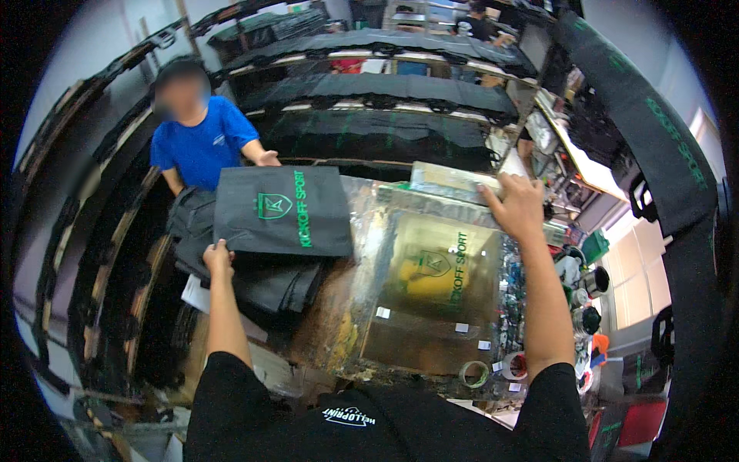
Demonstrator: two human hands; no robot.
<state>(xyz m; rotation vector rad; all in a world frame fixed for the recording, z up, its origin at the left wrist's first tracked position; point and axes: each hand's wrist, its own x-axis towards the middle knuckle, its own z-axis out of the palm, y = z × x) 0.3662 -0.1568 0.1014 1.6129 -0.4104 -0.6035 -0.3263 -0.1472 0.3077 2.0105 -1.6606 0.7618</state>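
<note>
My left hand [219, 258] pinches the near left corner of a black fabric bag [277, 235] with a green shield emblem and green lettering. The bag lies partly over a pile of black bags [281, 286] and is held out flat. My right hand [520, 206] is closed over the far right corner of a screen-printing frame [377, 202], beside a pale flat board like a squeegee [446, 179]. Its fingertips are partly hidden. Through the mesh [419, 331] the same green design shows, with a yellowish patch beneath it.
Across the pile a person in a blue shirt [204, 146] reaches a hand [268, 159] toward the bag. Racks [385, 98] with rows of black bags surround us. Tape rolls [473, 374] lie at the screen's near edge; cans [594, 282] stand right. Another person [476, 27] is far back.
</note>
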